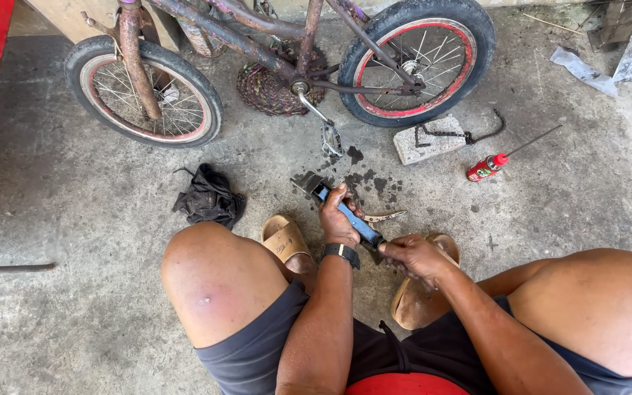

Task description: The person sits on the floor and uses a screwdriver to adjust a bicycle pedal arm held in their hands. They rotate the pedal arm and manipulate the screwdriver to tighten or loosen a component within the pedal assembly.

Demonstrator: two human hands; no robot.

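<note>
— Knees frame our view; between them our left hand (338, 219) wraps the blue-handled tool (352, 219) near its head, fingers closed tight around it.

— And our right hand (415, 257) pinches its lower end, shut on it too. We judge both grips should stay firm and steady, low over the concrete floor (96, 219).

— It runs diagonally: head up-left toward the bicycle (287, 66), tail down-right toward our sandal (415, 303).

— With the spray can (486, 167) lying well apart.
</note>
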